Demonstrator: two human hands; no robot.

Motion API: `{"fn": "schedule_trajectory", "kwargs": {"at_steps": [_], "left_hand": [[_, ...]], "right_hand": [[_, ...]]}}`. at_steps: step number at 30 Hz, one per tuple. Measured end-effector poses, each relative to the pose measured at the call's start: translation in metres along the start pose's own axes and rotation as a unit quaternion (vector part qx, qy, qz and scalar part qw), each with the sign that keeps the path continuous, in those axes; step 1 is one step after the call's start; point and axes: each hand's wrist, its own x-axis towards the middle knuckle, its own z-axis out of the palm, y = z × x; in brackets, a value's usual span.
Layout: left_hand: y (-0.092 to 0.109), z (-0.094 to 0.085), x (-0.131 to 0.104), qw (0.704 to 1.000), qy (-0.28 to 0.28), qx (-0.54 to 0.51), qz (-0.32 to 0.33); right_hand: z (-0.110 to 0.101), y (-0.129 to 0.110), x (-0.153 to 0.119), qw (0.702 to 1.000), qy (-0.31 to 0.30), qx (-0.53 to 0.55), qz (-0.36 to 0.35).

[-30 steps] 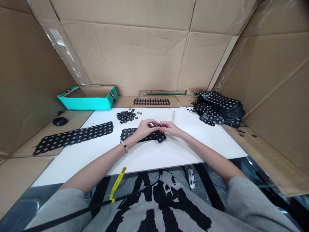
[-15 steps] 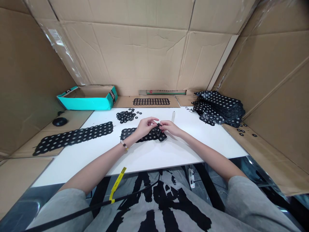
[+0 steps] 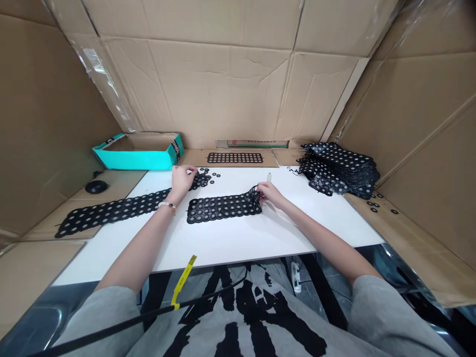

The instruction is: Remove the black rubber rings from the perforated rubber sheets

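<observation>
On the white board lies a black sheet with rows of round rings (image 3: pixel 219 207). Its right end is bunched up and lifted, pinched by my right hand (image 3: pixel 270 193). My left hand (image 3: pixel 181 180) is at the left side of a small pile of loose black rings (image 3: pixel 203 179). Its fingers are bent together, and whatever is between the fingertips is too small to make out. A second black dotted sheet (image 3: pixel 111 212) stretches leftward from under my left wrist. A white pen-like stick (image 3: pixel 269 177) is just behind my right hand.
At the back left stands an open turquoise box (image 3: pixel 134 159). Another ring sheet (image 3: pixel 235 157) lies along the back. A tall stack of black dotted sheets (image 3: pixel 342 168) is at the right, with loose rings (image 3: pixel 375 204) beside it. Cardboard walls (image 3: pixel 208 89) surround the board.
My left hand has left the sheet and moved left to the loose rings. My right hand keeps hold of the sheet's end, now slightly farther right, and more of the sheet shows.
</observation>
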Motion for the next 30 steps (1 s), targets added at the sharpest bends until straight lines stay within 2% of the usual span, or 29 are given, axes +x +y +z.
{"fn": "schedule_trajectory", "kwargs": {"at_steps": [4,8,10,13,16,19,21,23,27,30], "left_hand": [[-0.005,-0.003,-0.004,0.997,-0.010,0.077,-0.009],[0.009,-0.003,-0.009,0.996,-0.011,0.093,0.001],[0.023,-0.003,-0.012,0.996,-0.024,0.074,0.038],[0.054,0.001,-0.026,0.986,-0.083,0.006,0.142],[0.091,0.010,-0.052,0.959,-0.145,-0.067,0.235],[0.119,0.017,-0.079,0.938,-0.181,-0.105,0.275],[0.128,0.019,-0.090,0.937,-0.190,-0.129,0.262],[0.131,0.020,-0.093,0.940,-0.201,-0.165,0.222],[0.125,0.025,-0.087,0.924,-0.256,-0.252,0.129],[0.116,0.034,-0.077,0.920,-0.258,-0.282,0.082]], "right_hand": [[-0.006,0.000,0.002,1.000,-0.001,-0.005,0.030],[-0.010,0.002,0.007,0.998,0.022,-0.050,0.008],[-0.010,0.003,0.008,0.998,0.032,-0.059,0.013],[-0.008,0.001,0.005,0.998,0.024,-0.047,0.017],[-0.004,-0.002,0.000,0.999,-0.029,-0.018,-0.012],[0.002,-0.004,-0.006,0.992,-0.113,-0.006,-0.054],[0.005,-0.005,-0.008,0.985,-0.155,-0.009,-0.079],[0.007,-0.005,-0.010,0.981,-0.168,-0.013,-0.095],[0.009,-0.004,-0.009,0.979,-0.177,-0.022,-0.094],[0.010,-0.004,-0.008,0.981,-0.169,-0.014,-0.095]]}}
